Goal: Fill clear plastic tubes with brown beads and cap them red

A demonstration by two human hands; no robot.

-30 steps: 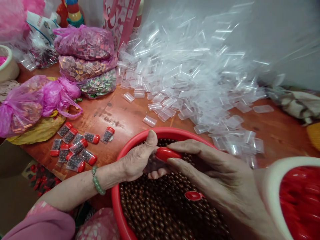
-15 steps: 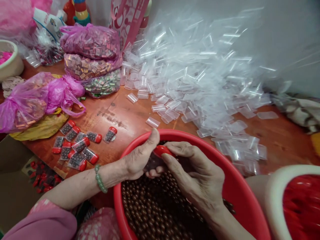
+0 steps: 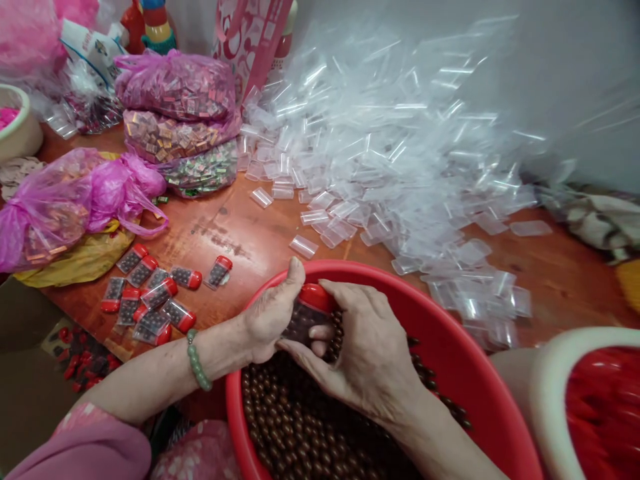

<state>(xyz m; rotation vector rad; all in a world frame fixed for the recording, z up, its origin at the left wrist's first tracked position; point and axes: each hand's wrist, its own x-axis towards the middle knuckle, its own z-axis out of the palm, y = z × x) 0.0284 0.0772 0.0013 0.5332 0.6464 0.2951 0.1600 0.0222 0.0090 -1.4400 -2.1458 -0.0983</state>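
Note:
A clear plastic container [image 3: 305, 321] with a red cap [image 3: 317, 295] and dark contents is held over the large red basin [image 3: 234, 407]. My left hand [image 3: 265, 327] grips it from the left, thumb raised and fingers wrapped beneath. My right hand [image 3: 373, 350] closes on the container from the right, with its index finger by the cap and its thumb low on the container. Part of the container is hidden by my fingers. Shiny brown balls [image 3: 295, 417] fill the basin below. Several similar red-capped containers [image 3: 159, 293] lie on the table to the left.
A big heap of clear plastic sleeves [image 3: 350, 173] spreads behind the basin. A cream bowl [image 3: 545, 400] of red pieces stands at right. Pink bags [image 3: 177, 83] of small packets are stacked at back left. Below the table's left edge, a box [image 3: 25, 373] holds more red-capped containers.
My right hand has shifted from pinching the red cap to wrapping lower around the container, its thumb moving down and left. The cap is now more exposed.

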